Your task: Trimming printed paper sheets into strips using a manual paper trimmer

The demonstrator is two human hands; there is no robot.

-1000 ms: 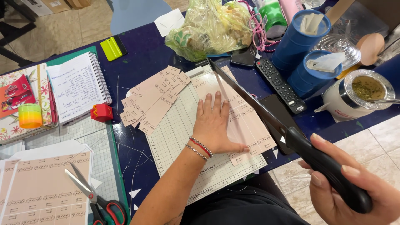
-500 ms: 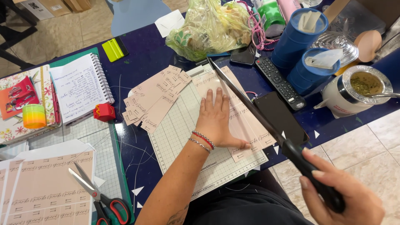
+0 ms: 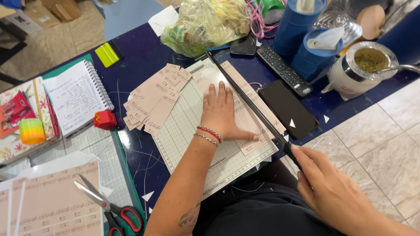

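While the dark blue table (image 3: 144, 52) fills the view over a pale tiled floor (image 3: 380, 144), you've got the gridded paper cutter (image 3: 192, 126) square before you, blade arm (image 3: 245, 94) down flat. Your left hand (image 3: 221, 113) lies spread, fingers open, pinning the pink printed sheet (image 3: 245, 116) to the board; your right hand (image 3: 332, 192) is wrapped tight round the blade handle. Two blue tubs (image 3: 306, 39) stand behind, one remote (image 3: 282, 70), one black phone (image 3: 288, 109), one pair of red-handled scissors (image 3: 109, 207), and a fanned pile of cut pink strips (image 3: 153, 102) just left of the cutter.
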